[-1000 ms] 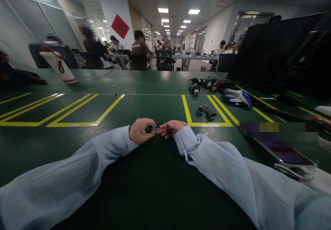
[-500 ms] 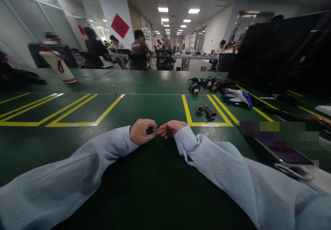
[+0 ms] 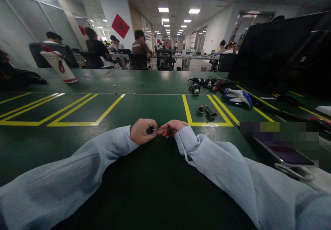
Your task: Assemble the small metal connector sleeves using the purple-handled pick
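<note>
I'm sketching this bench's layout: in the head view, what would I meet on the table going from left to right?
White container with red trim → left hand gripping a round-mouthed part → right hand → two cup-shaped metal pieces → blue-and-white glove → phone

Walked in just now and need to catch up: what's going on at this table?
A person is working with both bare hands at a green table. The left hand grips a round-mouthed part, its opening facing the camera. The right hand holds a thin rod that reaches to that opening; how far in it goes is hard to tell. Two metal parts lie inside a yellow outline, with a blue-and-white glove off to the right.
</note>
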The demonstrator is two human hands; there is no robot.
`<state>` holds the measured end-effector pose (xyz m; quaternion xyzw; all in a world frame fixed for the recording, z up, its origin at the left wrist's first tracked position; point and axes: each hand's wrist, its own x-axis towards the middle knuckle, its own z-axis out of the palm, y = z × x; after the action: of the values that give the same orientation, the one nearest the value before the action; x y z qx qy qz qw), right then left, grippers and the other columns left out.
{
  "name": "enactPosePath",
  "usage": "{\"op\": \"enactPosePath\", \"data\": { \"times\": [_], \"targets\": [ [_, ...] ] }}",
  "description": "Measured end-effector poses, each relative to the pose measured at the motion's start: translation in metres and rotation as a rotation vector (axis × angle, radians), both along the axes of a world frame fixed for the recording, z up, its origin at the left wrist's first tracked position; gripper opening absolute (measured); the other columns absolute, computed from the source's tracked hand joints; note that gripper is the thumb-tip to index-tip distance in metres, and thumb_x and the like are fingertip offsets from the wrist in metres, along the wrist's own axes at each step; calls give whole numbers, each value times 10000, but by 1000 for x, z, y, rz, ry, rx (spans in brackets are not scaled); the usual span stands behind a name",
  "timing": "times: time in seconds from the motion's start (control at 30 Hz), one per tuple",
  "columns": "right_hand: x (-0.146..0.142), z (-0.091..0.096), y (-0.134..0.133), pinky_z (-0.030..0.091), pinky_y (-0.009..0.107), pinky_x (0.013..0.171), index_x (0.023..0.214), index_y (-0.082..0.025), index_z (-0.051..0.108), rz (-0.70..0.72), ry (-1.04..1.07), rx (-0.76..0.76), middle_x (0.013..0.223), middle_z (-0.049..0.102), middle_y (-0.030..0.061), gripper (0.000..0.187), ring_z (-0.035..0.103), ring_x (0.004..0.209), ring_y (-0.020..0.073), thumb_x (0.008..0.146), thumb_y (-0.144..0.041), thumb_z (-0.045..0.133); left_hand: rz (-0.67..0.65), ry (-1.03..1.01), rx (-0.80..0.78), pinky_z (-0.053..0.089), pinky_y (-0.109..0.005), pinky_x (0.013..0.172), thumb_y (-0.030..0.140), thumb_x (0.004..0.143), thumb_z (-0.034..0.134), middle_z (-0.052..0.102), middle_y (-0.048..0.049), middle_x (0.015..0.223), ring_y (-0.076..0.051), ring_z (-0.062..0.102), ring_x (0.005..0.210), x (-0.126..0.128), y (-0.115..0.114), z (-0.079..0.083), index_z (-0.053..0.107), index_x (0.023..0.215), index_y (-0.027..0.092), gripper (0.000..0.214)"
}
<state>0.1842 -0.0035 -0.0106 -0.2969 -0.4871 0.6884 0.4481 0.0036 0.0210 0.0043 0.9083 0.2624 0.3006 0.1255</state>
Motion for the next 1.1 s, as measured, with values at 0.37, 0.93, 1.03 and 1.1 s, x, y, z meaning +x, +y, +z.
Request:
{"op": "enactPosePath", "data": {
  "times": [0.37, 0.93, 1.03, 1.1],
  "targets": [
    [0, 1, -2, 454, 261, 534, 633, -115, 660, -20, 75, -25, 597, 684, 64, 164, 598, 545, 137, 679, -212, 536, -27, 10, 3, 350, -168, 433, 221, 719, 563, 519, 10, 529, -70, 457, 459, 0, -1, 2, 514, 607, 135, 150],
    [1, -1, -5, 464, 238, 520, 651, -116, 644, -42, 134, 15, 602, 686, 55, 158, 596, 533, 120, 708, -237, 559, 10, 31, 11, 345, -164, 435, 231, 721, 571, 513, 15, 534, -64, 449, 460, 1, -1, 2, 518, 608, 129, 161],
    [1, -2, -7, 468, 229, 519, 672, -127, 647, -79, 141, 46, 622, 693, 44, 147, 597, 538, 113, 703, -256, 585, 43, 16, 15, 347, -163, 432, 231, 721, 572, 513, 15, 536, -66, 453, 463, 1, -1, 1, 514, 611, 129, 161],
    [-1, -1, -9, 470, 225, 523, 692, -132, 652, -101, 142, 68, 646, 697, 42, 144, 597, 553, 110, 701, -266, 600, 64, -1, 13, 356, -164, 436, 236, 722, 574, 517, 13, 541, -69, 459, 468, 0, -1, 1, 519, 617, 127, 161]
  ]
}}
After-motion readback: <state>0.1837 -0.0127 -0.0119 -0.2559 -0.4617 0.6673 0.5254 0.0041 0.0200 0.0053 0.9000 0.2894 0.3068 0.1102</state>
